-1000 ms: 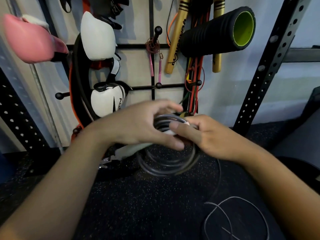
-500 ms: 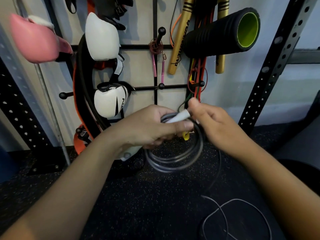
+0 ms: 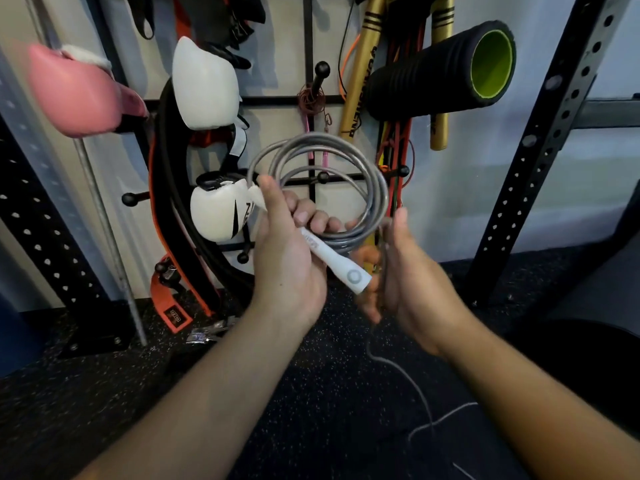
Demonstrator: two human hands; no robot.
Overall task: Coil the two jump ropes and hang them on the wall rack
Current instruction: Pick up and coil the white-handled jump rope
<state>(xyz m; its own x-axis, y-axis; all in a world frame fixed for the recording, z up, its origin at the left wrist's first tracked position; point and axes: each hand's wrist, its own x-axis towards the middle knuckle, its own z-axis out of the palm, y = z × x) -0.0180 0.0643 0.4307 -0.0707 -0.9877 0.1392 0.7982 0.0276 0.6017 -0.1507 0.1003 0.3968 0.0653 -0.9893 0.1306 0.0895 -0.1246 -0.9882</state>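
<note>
A grey jump rope (image 3: 346, 150) is wound into a coil that stands up in front of the wall rack (image 3: 277, 100). My left hand (image 3: 291, 261) grips the coil's lower edge together with its white handle (image 3: 341, 263), which points down and to the right. My right hand (image 3: 412, 275), blurred, is just right of the handle with its fingers curled round the rope's loose tail (image 3: 408, 375), which trails down to the floor. A second, reddish coiled rope with pink handles (image 3: 313, 98) hangs on a rack peg.
White boxing gloves (image 3: 204, 84), a pink glove (image 3: 76, 95) and an orange-black belt (image 3: 162, 209) hang at the left. A black foam roller (image 3: 440, 71), gold sticks (image 3: 360, 81) and coloured bands (image 3: 398, 150) hang at the right. Perforated black posts (image 3: 540, 150) stand on both sides of the rack.
The grey coil, which hung below my hands, has been raised and now stands above my left hand. My right hand has left the handle and taken the trailing tail.
</note>
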